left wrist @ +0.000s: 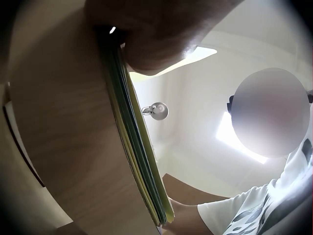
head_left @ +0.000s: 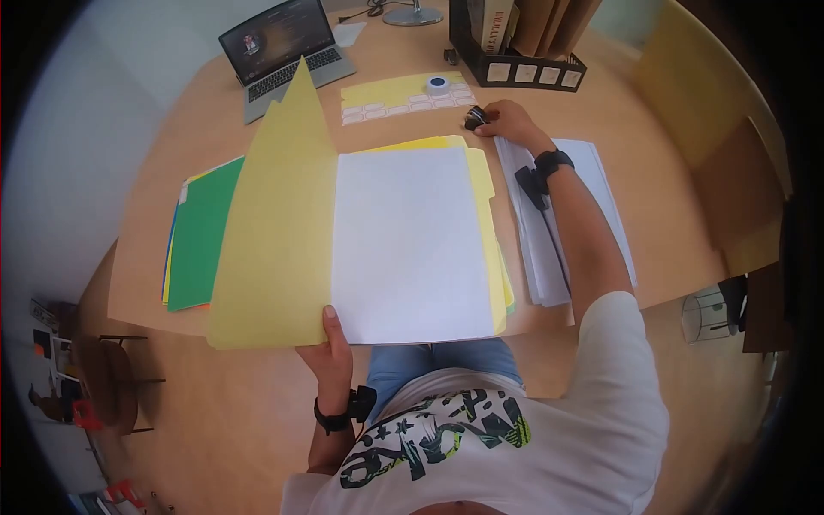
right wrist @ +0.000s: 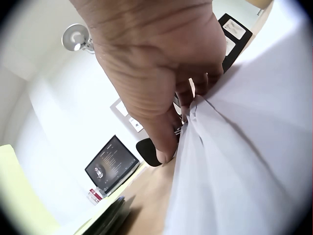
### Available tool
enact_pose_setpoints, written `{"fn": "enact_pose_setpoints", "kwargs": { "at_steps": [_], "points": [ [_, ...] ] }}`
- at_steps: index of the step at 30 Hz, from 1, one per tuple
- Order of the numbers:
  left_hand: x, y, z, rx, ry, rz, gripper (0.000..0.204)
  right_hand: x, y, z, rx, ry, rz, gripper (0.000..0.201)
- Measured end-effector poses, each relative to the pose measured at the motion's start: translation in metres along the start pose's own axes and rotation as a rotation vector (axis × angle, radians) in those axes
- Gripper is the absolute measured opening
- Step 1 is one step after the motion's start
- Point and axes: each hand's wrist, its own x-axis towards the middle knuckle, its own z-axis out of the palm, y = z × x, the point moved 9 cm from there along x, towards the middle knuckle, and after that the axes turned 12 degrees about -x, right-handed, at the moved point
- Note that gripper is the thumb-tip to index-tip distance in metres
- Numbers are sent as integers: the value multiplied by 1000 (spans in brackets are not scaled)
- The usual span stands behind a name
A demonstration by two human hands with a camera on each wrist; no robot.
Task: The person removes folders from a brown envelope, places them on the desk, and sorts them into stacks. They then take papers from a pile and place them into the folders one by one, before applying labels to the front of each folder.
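Observation:
A yellow folder [head_left: 275, 232] lies opened in front of the person, its left cover raised and a stack of white sheets [head_left: 408, 245] on its right side. With the thumb on top at the lower edge near the fold, the left hand [head_left: 333, 343] grips the folder; its other fingers are hidden underneath. Farther back, the right hand [head_left: 513, 124] reaches over a pile of white papers [head_left: 592, 184] and pinches a small black object with a shiny metal part [head_left: 472, 119]. In the right wrist view, the thumb presses against this dark rounded object [right wrist: 145, 151].
Green and other coloured folders [head_left: 206, 245] lie at left. Behind stand a laptop [head_left: 296, 73], a label sheet [head_left: 378, 101] with a white tape roll [head_left: 437, 85] on it, and a black organizer [head_left: 532, 73] with books. A lamp base [head_left: 413, 15] is at the back.

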Motion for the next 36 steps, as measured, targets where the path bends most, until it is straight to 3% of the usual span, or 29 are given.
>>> {"fn": "enact_pose_setpoints", "kwargs": {
  "at_steps": [2,5,6,9,12,18,27,36],
  "points": [
    [1,3,0,43,-8,15,23,-3,-2,-4,47,2,-16,50],
    [2,4,0,46,-9,31,25,2,-6,-11,442,25,30,43],
    [2,3,0,37,-6,36,26,1,-19,-14,482,-40,-16,38],
    [-3,-1,-4,20,48,44,28,0,-75,-18,499,-197,-182,30],
    [-8,-5,-6,-7,108,15,31,-4,-133,-10,467,-352,-273,35],
    [-11,-7,-6,-56,118,43,32,20,-186,29,392,-576,-313,39],
    [-11,-8,-8,-49,110,80,32,31,-216,55,485,-764,-336,28],
    [-11,-5,-8,-27,84,77,33,26,-209,55,474,-715,-297,33]
  ]
}}
